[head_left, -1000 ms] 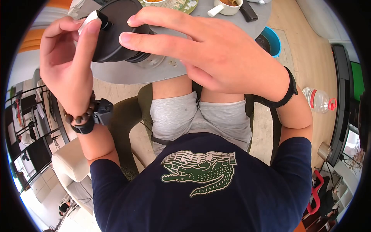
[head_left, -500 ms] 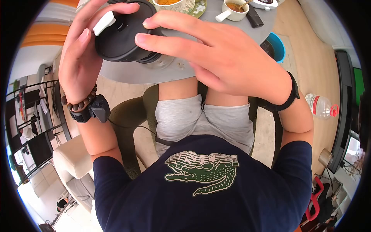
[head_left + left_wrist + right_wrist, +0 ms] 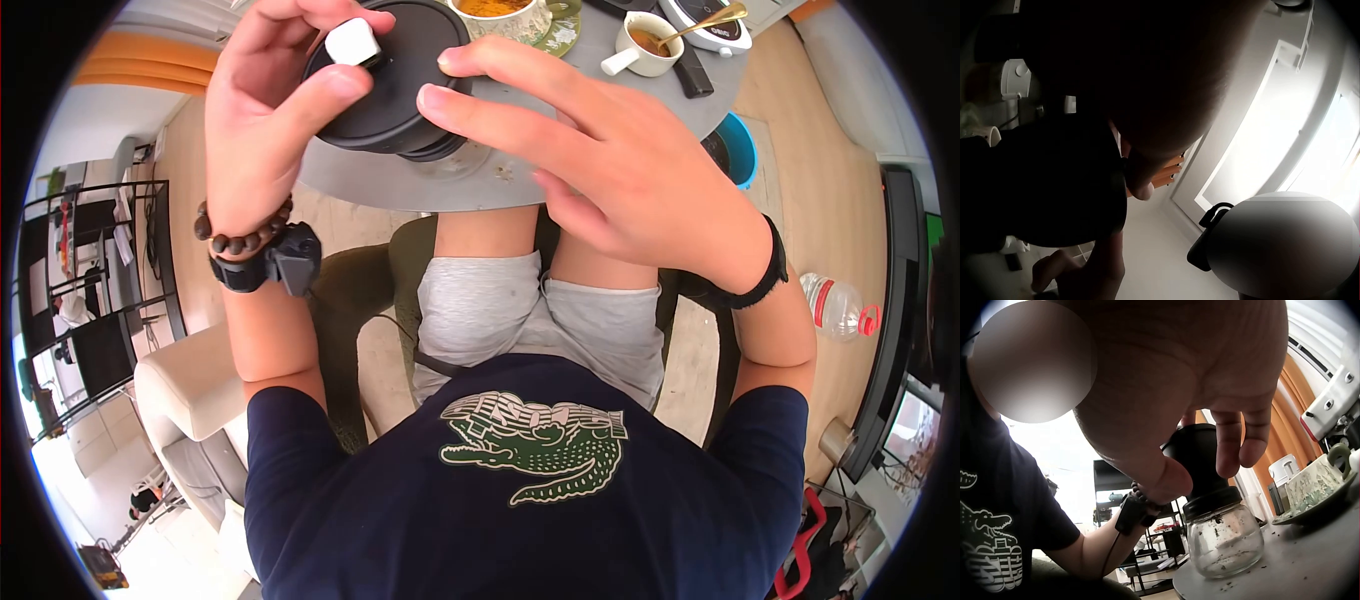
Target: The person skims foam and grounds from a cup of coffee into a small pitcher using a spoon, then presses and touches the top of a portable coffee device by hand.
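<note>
In the head view, my left hand (image 3: 255, 135) pinches a white knob (image 3: 352, 42) between thumb and fingers at the left of a round black top (image 3: 405, 85). Fingertips of my right hand (image 3: 640, 165) touch that top's right side. The right wrist view has my right hand (image 3: 1197, 356) with thumb and fingers on opposite sides of the black container (image 3: 1200, 456), which stands upright on a clear glass jar (image 3: 1225, 547) with brown bits inside. The left wrist view is dark, with the black top (image 3: 1066, 181) in silhouette.
On the grey table (image 3: 350, 180) are a white cup with a spoon (image 3: 645, 50), a bowl of orange food (image 3: 490, 8), a black object (image 3: 692, 78) and a white device (image 3: 715, 25). Right of it stand a blue bucket (image 3: 742, 150) and a plastic bottle (image 3: 838, 308).
The knob and my left hand have shifted over the black top, with the thumb moving away and back beside the knob. My right hand keeps its place on the top; the head view has shifted.
</note>
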Demonstrator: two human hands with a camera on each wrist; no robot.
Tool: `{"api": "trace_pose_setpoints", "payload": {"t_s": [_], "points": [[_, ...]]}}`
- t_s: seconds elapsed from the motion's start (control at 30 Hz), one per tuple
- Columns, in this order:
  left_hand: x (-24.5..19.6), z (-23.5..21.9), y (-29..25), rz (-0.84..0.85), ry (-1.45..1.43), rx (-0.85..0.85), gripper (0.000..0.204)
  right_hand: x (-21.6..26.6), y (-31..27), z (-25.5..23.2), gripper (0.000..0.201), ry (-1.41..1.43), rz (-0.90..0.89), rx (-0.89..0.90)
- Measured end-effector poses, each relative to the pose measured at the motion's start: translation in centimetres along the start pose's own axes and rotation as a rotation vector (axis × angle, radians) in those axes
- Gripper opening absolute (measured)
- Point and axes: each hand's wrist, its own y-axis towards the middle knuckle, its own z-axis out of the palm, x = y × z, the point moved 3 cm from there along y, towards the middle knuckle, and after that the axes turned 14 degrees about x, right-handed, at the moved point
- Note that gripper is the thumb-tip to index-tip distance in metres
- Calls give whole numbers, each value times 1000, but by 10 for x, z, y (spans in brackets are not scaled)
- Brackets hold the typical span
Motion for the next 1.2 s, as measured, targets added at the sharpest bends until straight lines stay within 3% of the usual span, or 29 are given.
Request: {"api": "trace_pose_setpoints", "payload": {"t_s": [0.03,0.13,0.23,0.3,0.43,0.93,1.1,1.13,1.2], "points": [[-1,6,2,-1,3,-4,48,1,0,0,93,1,-5,1],[-12,27,4,-44,73,-238,34,2,-1,0,96,16,14,18],[-21,41,4,-77,151,-309,34,0,-2,-4,96,4,1,-2],[-24,43,4,-99,200,-316,35,4,-2,-10,99,79,26,150],[-21,33,7,-41,114,-226,39,2,-2,-10,100,56,24,163],[-23,44,5,-92,124,-404,27,1,-3,-12,97,83,30,162],[-20,43,15,-113,78,-321,33,3,-3,-12,98,50,33,160],[-19,41,15,-163,49,-277,48,2,-3,-12,98,49,31,160],[-24,49,16,-145,32,-311,44,2,-4,-12,98,57,34,157]]}}
